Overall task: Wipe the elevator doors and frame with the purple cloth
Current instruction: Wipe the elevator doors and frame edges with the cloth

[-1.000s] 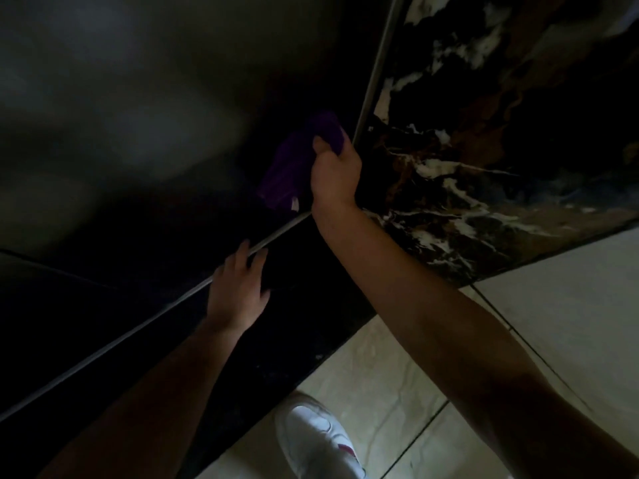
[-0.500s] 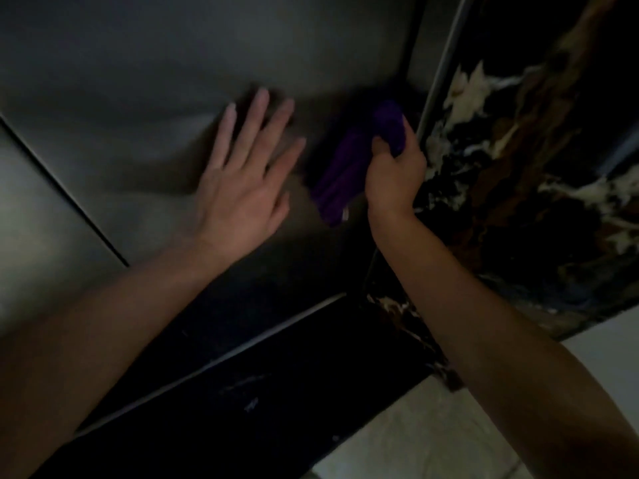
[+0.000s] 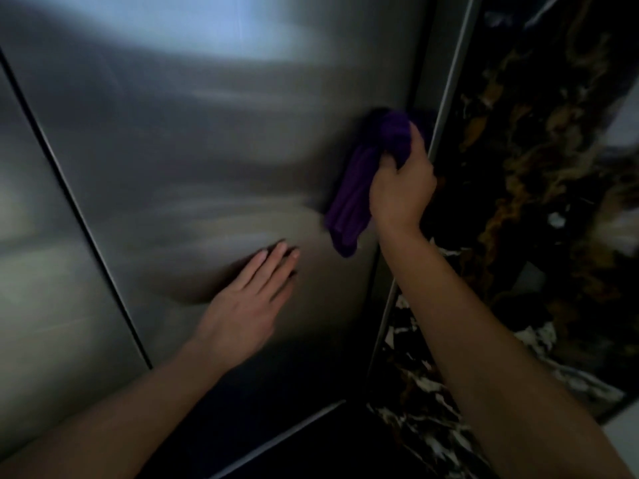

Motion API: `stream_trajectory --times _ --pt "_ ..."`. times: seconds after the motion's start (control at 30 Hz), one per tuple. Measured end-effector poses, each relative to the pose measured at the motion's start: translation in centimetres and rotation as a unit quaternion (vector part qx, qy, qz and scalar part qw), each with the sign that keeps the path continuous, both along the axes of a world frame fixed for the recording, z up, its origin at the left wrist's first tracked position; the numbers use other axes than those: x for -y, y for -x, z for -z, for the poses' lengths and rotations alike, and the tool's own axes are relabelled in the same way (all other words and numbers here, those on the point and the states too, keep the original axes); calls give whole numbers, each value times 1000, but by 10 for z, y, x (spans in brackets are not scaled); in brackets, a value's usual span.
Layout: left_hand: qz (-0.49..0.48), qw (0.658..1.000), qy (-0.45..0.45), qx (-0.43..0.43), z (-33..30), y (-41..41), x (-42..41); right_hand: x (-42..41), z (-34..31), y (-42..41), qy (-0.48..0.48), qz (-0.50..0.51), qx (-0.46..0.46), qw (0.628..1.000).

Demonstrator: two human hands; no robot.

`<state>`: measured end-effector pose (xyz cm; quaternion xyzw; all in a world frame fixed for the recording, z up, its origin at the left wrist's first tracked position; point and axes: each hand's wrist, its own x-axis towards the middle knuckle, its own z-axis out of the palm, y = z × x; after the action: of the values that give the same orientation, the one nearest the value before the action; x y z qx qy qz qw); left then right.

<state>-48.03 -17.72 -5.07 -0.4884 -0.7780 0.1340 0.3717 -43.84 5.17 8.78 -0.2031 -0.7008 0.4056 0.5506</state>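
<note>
A brushed steel elevator door fills most of the view, with a dark seam between its two panels on the left. My right hand is shut on the purple cloth and presses it against the door's right edge, beside the metal frame strip. The cloth hangs down below the hand. My left hand lies flat on the door lower down, fingers straight and together, holding nothing.
Dark marble wall with white and gold veins runs along the right of the frame. The door sill crosses the bottom, with dark floor below it. A pale floor corner shows at the lower right.
The view has risen from the sill and floor to the door. My right hand and cloth have moved up along the door's right edge. My left hand sits lower relative to the cloth.
</note>
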Motion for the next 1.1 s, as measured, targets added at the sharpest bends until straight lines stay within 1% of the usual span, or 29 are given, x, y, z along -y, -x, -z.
stream_trajectory --times 0.07,0.13,0.2,0.3,0.37,0.4,0.43,0.5,0.57,0.67,0.73,0.83,0.87,0.93,1.1 --pt "11 1000 -10 0 -20 -6 2 2 11 -2 -35 15 12 999" --pt "19 999 -45 -10 -57 -9 -1 7 27 -5 -52 46 25 997" --pt "29 994 -91 -45 -106 -8 -9 17 54 -7 -50 60 40 996" --pt "-1 987 -118 -107 -182 -1 -16 21 95 -11 -66 67 96 991" --pt "-16 984 -128 -122 -213 8 -11 15 100 -14 -92 78 132 984" --pt "-16 983 -127 -128 -220 13 -8 11 93 -14 -100 84 139 982" --pt "-15 983 -121 -134 -223 16 -4 7 79 -13 -109 91 137 980" --pt "-10 984 -108 -142 -223 20 -2 3 37 -10 -141 107 102 979" --pt "0 984 -111 -139 -223 20 -3 0 -26 -5 -165 118 52 978" --pt "12 989 -99 -111 -228 18 -2 -2 -138 6 -165 139 11 976" --pt "17 994 -61 -89 -237 20 6 -3 -215 14 -178 164 9 970" --pt "24 995 20 -90 -267 20 18 -3 -303 20 -191 182 53 963" --pt "25 996 29 -85 -283 19 19 -3 -321 19 -186 185 60 963" --pt "19 996 3 -86 -328 16 14 -2 -336 18 -179 186 50 965" --pt "25 991 -60 -114 -466 9 -18 8 -325 16 -135 154 31 978"
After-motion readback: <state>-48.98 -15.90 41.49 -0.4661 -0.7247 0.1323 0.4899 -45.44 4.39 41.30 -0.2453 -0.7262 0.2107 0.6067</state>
